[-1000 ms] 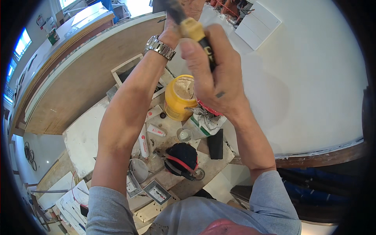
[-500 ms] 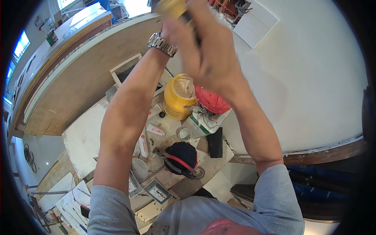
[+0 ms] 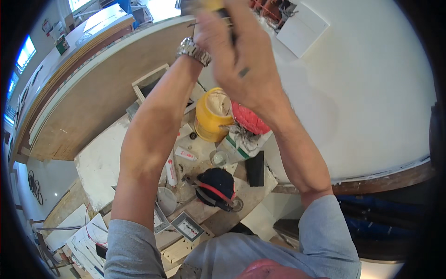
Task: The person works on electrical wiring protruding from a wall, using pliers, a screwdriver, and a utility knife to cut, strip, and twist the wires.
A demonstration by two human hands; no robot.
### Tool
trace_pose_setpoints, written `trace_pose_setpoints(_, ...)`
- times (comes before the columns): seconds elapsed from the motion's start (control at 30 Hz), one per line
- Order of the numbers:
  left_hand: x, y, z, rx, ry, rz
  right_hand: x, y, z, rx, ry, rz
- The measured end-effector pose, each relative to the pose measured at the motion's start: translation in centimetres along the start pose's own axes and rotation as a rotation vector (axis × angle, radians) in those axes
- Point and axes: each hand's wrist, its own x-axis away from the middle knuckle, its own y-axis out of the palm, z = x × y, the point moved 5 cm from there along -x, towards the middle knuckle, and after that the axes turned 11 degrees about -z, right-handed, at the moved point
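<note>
My right hand [image 3: 244, 65] is raised at the top middle, closed round a black and yellow tool [image 3: 213, 5], blurred by motion. Behind it my left hand [image 3: 200, 35], with a steel watch on the wrist, is mostly hidden, its fingers out of sight. Below both hands lie a yellow tub [image 3: 209, 124] of pale paste, a red crumpled object [image 3: 251, 120] beside it, a white and green box [image 3: 239, 148], white tubes [image 3: 171, 174], a clear cup [image 3: 218, 159], a dark block [image 3: 254, 168] and a navy and red cloth item [image 3: 216, 186] on the cluttered board.
A wooden tray [image 3: 138, 86] and stacked boards [image 3: 81, 93] curve along the left. Metal boxes [image 3: 188, 227] sit near my body. A large white surface [image 3: 357, 111] fills the right, with a white panel [image 3: 302, 30] and orange rubble [image 3: 272, 14] at its top.
My right hand and the tool have moved up and a little left, in front of my left hand, exposing more of the red object. My left arm has shifted only slightly.
</note>
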Motion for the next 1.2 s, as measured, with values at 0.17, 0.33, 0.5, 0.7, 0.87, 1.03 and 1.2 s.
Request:
trace_pose_setpoints(0.17, 2.0, 0.8, -1.2, 0.883, -0.304, -0.206, -0.6, -1.0, 0.8, 0.020, 0.133, 0.044)
trace_pose_setpoints(0.33, -0.6, 0.3, -0.5, -0.010, 0.057, -0.182, 0.2, -0.7, -0.4, 0.054, 0.022, -0.017)
trace_pose_setpoints(0.5, -1.2, 1.2, -2.6, 0.606, -0.006, -0.244, -0.2, -2.2, 0.2, 0.130, 0.010, 0.030)
trace_pose_setpoints(0.7, -1.4, 0.7, -1.6, 0.113, 0.131, -0.117, 0.4, -2.2, -0.6, 0.081, -0.097, 0.021)
trace_pose_setpoints(0.87, -1.3, 1.0, -1.7, 0.142, 0.163, -0.145, -0.5, -1.5, 1.8, -0.369, 0.207, 0.074)
trace_pose_setpoints(1.03, -1.2, 0.9, -1.8, 0.060, 0.257, -0.028, 0.2, -1.1, -3.3, 0.207, -0.436, 0.075)
trace_pose_setpoints(1.2, -1.6, 1.3, -2.1, 0.220, 0.226, -0.256, -0.2, -2.1, 0.5, -0.045, 0.281, 0.034)
